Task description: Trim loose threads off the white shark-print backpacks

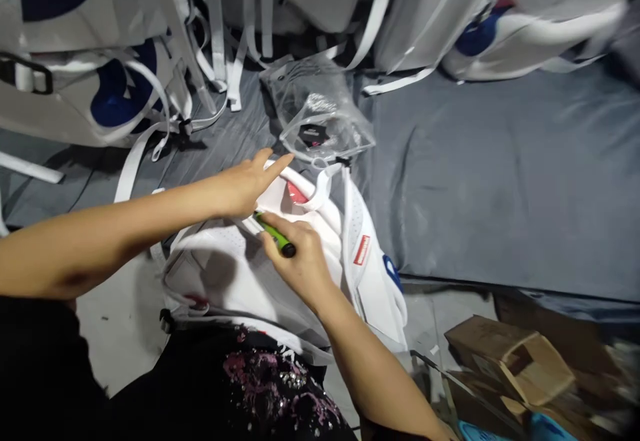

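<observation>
A white backpack (280,288) with perforated panels, a red-and-white label and a blue patch lies across my lap and the table edge. My left hand (250,184) rests at its upper edge, fingers apart, with the thumb side hidden near the fabric. My right hand (305,254) is closed around a green marker-like tool (276,236) with a black end. The tool's far tip meets the white fabric just under my left hand; its exact kind is hard to make out. A red patch (297,192) shows beside a white strap loop (324,191).
A clear plastic bag (320,104) with small items in it lies beyond the backpack. More white backpacks (115,88) with blue patches and dangling straps stand along the back. A grey covered table (500,181) extends right. Below it sits an opened cardboard box (510,358).
</observation>
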Available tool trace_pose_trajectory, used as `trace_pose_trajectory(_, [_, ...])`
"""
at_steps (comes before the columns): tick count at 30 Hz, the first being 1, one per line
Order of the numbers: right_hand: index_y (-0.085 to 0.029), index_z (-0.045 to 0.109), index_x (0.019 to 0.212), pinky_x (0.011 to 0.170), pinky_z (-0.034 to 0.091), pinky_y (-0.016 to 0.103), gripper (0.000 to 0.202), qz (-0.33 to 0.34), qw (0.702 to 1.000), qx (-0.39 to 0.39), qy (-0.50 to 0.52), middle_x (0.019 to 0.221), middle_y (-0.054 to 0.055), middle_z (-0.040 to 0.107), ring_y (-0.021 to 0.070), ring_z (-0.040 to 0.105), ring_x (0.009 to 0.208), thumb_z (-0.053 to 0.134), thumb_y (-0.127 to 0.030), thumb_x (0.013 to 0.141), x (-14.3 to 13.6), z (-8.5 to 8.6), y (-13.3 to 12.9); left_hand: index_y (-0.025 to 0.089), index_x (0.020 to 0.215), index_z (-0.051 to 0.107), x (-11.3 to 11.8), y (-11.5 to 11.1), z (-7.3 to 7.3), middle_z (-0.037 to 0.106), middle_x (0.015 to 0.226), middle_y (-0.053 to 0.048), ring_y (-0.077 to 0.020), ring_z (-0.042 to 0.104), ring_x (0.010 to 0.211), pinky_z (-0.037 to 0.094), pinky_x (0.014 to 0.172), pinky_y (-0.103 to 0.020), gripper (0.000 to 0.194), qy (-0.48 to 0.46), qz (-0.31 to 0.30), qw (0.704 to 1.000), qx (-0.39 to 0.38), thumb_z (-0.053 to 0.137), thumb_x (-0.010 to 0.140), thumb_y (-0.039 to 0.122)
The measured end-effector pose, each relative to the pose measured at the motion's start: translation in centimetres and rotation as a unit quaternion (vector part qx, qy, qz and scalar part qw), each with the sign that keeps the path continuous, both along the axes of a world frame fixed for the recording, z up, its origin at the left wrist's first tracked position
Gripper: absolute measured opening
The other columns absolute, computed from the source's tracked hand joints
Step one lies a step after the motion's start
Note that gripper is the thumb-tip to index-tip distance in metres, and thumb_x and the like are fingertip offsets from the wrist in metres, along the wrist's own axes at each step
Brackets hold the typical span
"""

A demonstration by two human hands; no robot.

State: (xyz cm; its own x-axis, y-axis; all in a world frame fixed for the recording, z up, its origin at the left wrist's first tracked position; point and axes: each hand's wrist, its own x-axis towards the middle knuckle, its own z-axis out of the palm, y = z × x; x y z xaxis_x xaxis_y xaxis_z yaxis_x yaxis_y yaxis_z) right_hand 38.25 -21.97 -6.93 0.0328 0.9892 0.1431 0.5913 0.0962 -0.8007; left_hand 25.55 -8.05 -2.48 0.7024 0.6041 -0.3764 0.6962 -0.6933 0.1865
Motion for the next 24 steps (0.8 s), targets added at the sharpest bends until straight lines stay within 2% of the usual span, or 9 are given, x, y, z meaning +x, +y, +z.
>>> trace_pose_trajectory(4, [-0.02,0.074,0.099,0.09,0.052,0.04,0.018,0.015,1.0,0.018,0.006,0.099,0.003,0.08,0.0219,0.073,0.094,0.059,-0.022,0.09,2.5,3.5,0.0,0.022,0.162,0.005,-0.4,0.1,-0.5,0.013,0.166,-0.023,-0.0382,0.047,0.141,0.047,0.108,-0.044,0.099,-0.013,0.005,1.0,-0.014,0.054,0.078,0.002])
trace_pose_trajectory(6, [-0.021,0.072,0.097,0.095,0.052,0.041,0.019,-0.038,0.994,0.098,0.009,0.109,0.004,0.077,0.0225,0.071,0.106,0.054,-0.018,0.089,5.2,5.2,0.6,0.022,0.162,0.005,-0.5,0.1,-0.9,0.012,0.166,-0.023,-0.0386,0.044,0.143,0.047,0.109,-0.044,0.097,-0.033,0.004,0.999,-0.016,0.052,0.079,0.002])
trace_pose_trajectory(8, [-0.021,0.07,0.097,0.095,0.053,0.04,0.026,-0.116,0.979,0.165,-0.03,0.112,0.005,0.076,0.0221,0.07,0.107,0.048,-0.012,0.086,8.2,5.6,2.8,0.023,0.162,0.005,-0.6,0.1,-1.1,0.011,0.167,-0.023,-0.0398,0.045,0.142,0.047,0.108,-0.046,0.096,-0.046,0.006,0.999,-0.01,0.051,0.08,0.002])
trace_pose_trajectory(10, [-0.019,0.071,0.1,0.091,0.054,0.038,0.031,-0.145,0.969,0.142,-0.143,0.102,0.006,0.077,0.0219,0.072,0.097,0.048,-0.008,0.082,10.9,4.2,6.7,0.023,0.163,0.006,-0.6,0.0,-1.2,0.01,0.167,-0.022,-0.0404,0.044,0.142,0.046,0.109,-0.046,0.096,-0.051,0.011,0.999,-0.015,0.05,0.08,0.002])
trace_pose_trajectory(12, [-0.015,0.072,0.106,0.087,0.054,0.034,0.033,-0.07,0.955,0.021,-0.288,0.105,0.01,0.077,0.023,0.071,0.098,0.051,-0.006,0.083,12.8,1.7,11.6,0.023,0.163,0.007,-0.5,-0.1,-1.2,0.011,0.167,-0.022,-0.04,0.039,0.146,0.043,0.113,-0.047,0.094,-0.047,0.018,0.998,-0.027,0.049,0.081,0.001])
trace_pose_trajectory(13, [-0.013,0.072,0.11,0.089,0.052,0.033,0.034,-0.031,0.934,-0.024,-0.355,0.109,0.013,0.076,0.0236,0.07,0.102,0.052,-0.006,0.084,13.4,0.4,14.0,0.022,0.163,0.007,-0.5,-0.2,-1.1,0.011,0.167,-0.022,-0.0399,0.035,0.148,0.042,0.114,-0.047,0.094,-0.042,0.021,0.998,-0.032,0.049,0.082,0.0])
trace_pose_trajectory(16, [-0.01,0.071,0.113,0.095,0.05,0.034,0.028,0.019,0.911,-0.048,-0.41,0.118,0.016,0.073,0.0232,0.067,0.108,0.059,-0.008,0.087,13.7,-2.6,19.8,0.023,0.163,0.005,-0.3,-0.2,-0.6,0.008,0.168,-0.021,-0.0396,0.027,0.152,0.039,0.117,-0.048,0.095,-0.026,0.029,0.998,-0.044,0.049,0.082,-0.001])
trace_pose_trajectory(20, [-0.012,0.068,0.116,0.098,0.05,0.039,0.026,0.044,0.902,-0.049,-0.426,0.121,0.014,0.072,0.0215,0.068,0.104,0.058,-0.01,0.092,13.0,-4.2,22.3,0.026,0.163,0.006,0.2,-0.2,0.3,0.007,0.169,-0.019,-0.038,0.028,0.153,0.039,0.118,-0.047,0.095,-0.001,0.042,0.997,-0.069,0.049,0.083,-0.001])
trace_pose_trajectory(24, [-0.004,0.07,0.113,0.101,0.043,0.037,0.033,0.046,0.899,-0.052,-0.432,0.119,0.027,0.07,0.0294,0.065,0.112,0.047,-0.002,0.09,13.2,-4.5,21.8,0.026,0.163,0.007,0.1,0.1,0.1,0.007,0.169,-0.019,-0.0392,0.028,0.152,0.04,0.116,-0.049,0.096,-0.007,0.038,0.997,-0.066,0.049,0.082,-0.001])
